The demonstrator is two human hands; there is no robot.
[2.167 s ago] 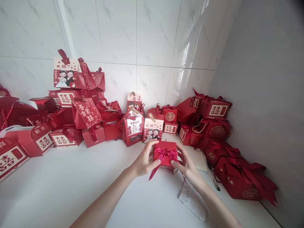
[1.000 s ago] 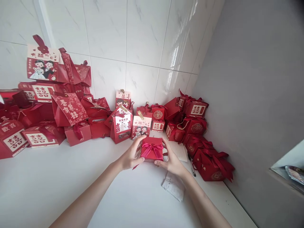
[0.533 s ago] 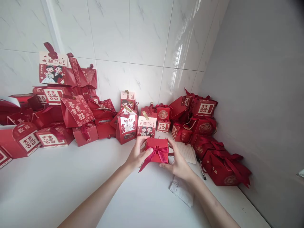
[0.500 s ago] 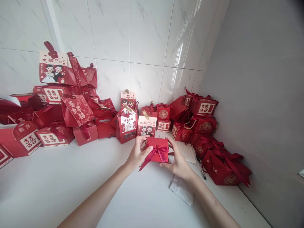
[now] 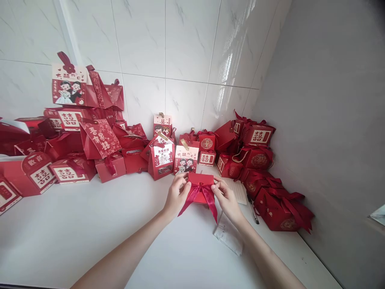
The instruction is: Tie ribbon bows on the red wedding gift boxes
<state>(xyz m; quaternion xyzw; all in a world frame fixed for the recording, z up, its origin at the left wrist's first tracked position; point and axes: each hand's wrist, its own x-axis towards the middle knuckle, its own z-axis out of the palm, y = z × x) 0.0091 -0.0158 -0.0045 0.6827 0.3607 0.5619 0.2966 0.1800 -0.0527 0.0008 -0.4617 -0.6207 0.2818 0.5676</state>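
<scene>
Red box: The small lidded box [image 5: 201, 179] sits between my two hands, flap on top, front face toward me; whether it rests on the bench [image 5: 120, 233] or floats just above it, I cannot tell.
Left hand: My left hand [image 5: 176, 197] pinches the satin ribbon [image 5: 209, 197] at the box's upper left, thumb in front, fingers curled behind.
Right hand: My right hand [image 5: 227, 197] mirrors it at the upper right, thumb and forefinger closed on the other side of the bow; how firmly either hand presses the card itself is hidden.
Bow: Even, gentle tension on both sides should, I judge, keep the knot centred under the flap; a lopsided pull would likely skew it, and a hard squeeze could dent the card.
Ribbon tails: Glossy and wine-red, they fall in a spread V from between my hands, ends cut to points.
Card: Smooth, matte, bright red, folded to crisp edges.
Beyond my hands: Peaked paper bags, one a red-and-white bag [image 5: 162, 160], stand against glossy marbled tiles [image 5: 141, 44].
Left of my hands: Stacked red cartons, among them a double-happiness carton [image 5: 69, 171] with a flat, pale printed panel.
Right of my hands: A lined notepad [image 5: 239, 190], a slim dark pen [image 5: 255, 214], a crinkled white packet [image 5: 229, 237] near my wrist, and a ribboned box [image 5: 272, 212] farther out.
</scene>
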